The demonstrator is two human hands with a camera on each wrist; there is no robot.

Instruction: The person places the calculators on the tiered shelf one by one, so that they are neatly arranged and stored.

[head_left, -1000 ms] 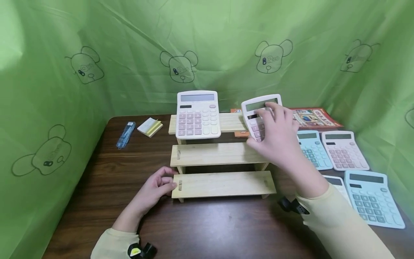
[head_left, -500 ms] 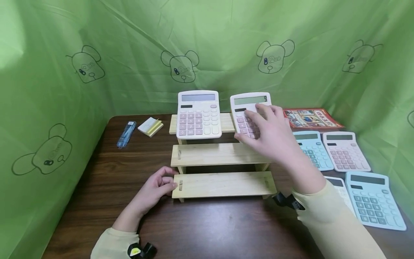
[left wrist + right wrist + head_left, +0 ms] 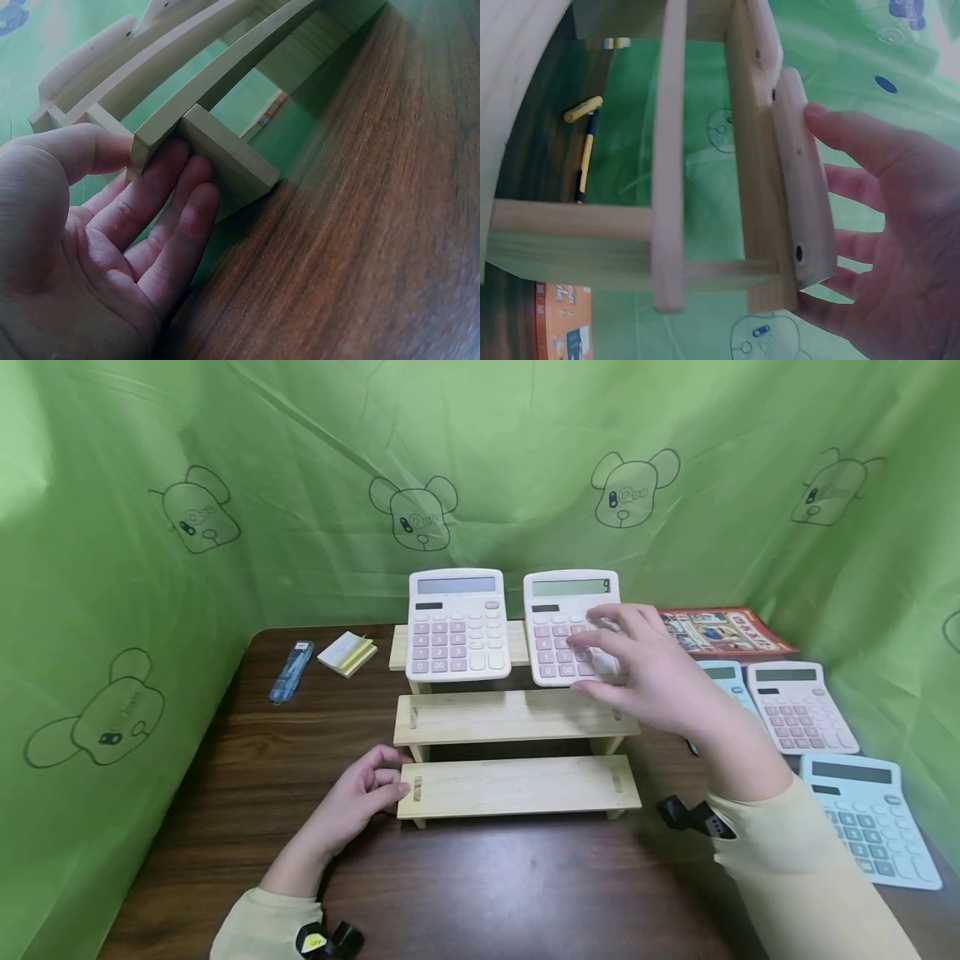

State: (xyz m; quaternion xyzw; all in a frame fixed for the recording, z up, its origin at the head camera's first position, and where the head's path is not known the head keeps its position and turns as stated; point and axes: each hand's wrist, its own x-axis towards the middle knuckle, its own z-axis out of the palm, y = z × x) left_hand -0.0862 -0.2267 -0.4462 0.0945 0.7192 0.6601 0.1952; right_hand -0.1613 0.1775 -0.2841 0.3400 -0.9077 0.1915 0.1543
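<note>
A three-tier wooden stand [image 3: 517,787] sits mid-table. My left hand [image 3: 366,789] pinches the left end of its lowest board; in the left wrist view the thumb rests above and the fingers are curled beneath. Two white calculators with pink keys stand tilted back on the top tier: a left calculator [image 3: 457,627] and a right calculator [image 3: 551,627] displaying a 9. My right hand [image 3: 656,668] is spread at the right calculator's lower right, fingers over its face. In the right wrist view the thumb touches its lower edge [image 3: 806,180], and fingers lie partly hidden behind.
On the right lie a blue calculator [image 3: 866,818], a pink-keyed one [image 3: 802,710] and another blue one [image 3: 720,672] partly behind the right arm. A red printed booklet [image 3: 723,632] lies behind them. Sticky notes [image 3: 347,653] and a blue packet [image 3: 292,672] lie left.
The right calculator has moved left and straightened beside the left one. My right hand moved left with it, then shifted back right along its face. The left hand stays put.
</note>
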